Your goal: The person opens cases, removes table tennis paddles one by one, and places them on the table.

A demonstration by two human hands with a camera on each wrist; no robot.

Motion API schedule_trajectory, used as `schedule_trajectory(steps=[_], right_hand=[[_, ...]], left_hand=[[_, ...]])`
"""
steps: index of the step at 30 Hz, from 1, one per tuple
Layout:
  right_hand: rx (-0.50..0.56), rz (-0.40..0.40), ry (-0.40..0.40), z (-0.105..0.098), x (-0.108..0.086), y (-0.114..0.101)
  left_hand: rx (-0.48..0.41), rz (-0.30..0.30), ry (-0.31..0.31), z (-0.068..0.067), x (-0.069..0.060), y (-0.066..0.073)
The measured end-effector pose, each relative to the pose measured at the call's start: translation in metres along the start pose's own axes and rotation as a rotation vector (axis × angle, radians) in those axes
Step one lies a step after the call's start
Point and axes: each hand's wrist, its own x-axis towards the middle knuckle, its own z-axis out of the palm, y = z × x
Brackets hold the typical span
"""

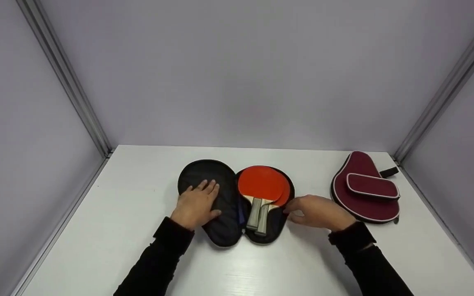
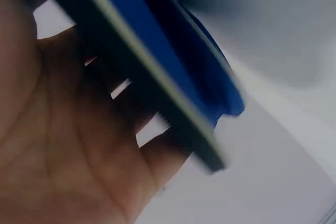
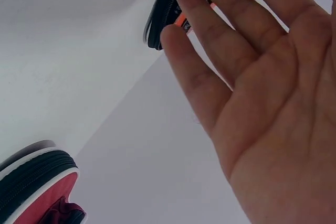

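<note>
A black paddle case (image 1: 226, 228) lies spread open on the white table, blue lining (image 2: 131, 11) showing in the left wrist view. Two red table tennis paddles (image 1: 259, 181), overlapping with pale handles downward, lie in its right half. My left hand (image 1: 196, 205) rests on the left half with fingers spread, its palm (image 2: 68, 129) filling the left wrist view. Beside the right half's edge is my right hand (image 1: 317, 211), fingers loosely bent. In the right wrist view its fingertips (image 3: 173, 38) are at the zipped rim; whether they touch it I cannot tell.
At the table's right stands a burgundy paddle case (image 1: 364, 207) with white piping, a front pocket (image 1: 372, 186) and a black strap (image 1: 389, 172). Grey walls (image 1: 245, 82) enclose the white table (image 1: 117, 205) at the back and both sides.
</note>
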Motion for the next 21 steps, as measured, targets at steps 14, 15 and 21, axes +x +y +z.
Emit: schedule_trajectory(steps=[14, 15, 21], right_hand=[[-0.074, -0.027, 0.021, -0.001, 0.003, -0.007], [-0.071, -0.027, 0.02, -0.001, 0.003, -0.008], [-0.064, -0.01, 0.002, 0.0, 0.005, -0.013]], left_hand=[[-0.001, 0.026, -0.026, -0.015, -0.007, 0.009], [0.007, 0.037, -0.014, -0.015, -0.008, 0.01], [0.069, 0.114, 0.045, -0.014, -0.009, 0.021]])
